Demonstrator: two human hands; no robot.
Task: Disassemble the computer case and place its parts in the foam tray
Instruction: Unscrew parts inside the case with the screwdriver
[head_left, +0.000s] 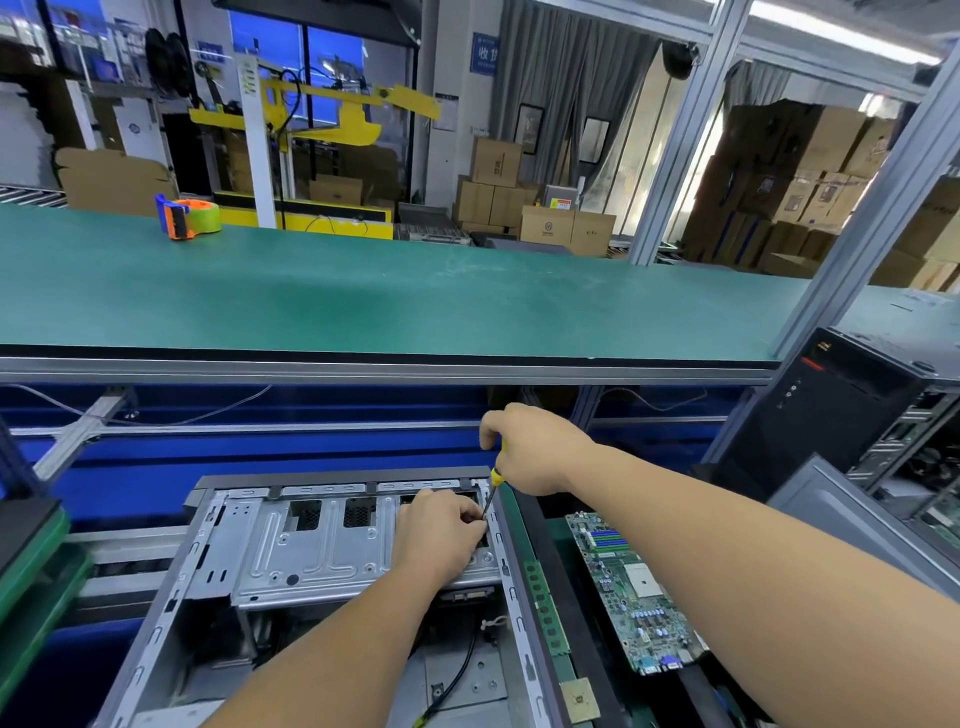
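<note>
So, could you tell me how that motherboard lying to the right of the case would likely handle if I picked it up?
The motherboard looks like a thin flat board, so probably stiff and fairly light. Its face is crowded with small components, so likely fragile; holding it by the edges seems safest.

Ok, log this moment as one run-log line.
right hand: grips screwdriver, tip down at case's far right corner | left hand: fingers curled at tip | computer case: open | motherboard: out, lying right of case

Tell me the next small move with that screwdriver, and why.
Probably keep turning the screw out: the right hand grips the screwdriver, its tip down at the open case's far right corner, where the left hand pinches beside it.
</note>
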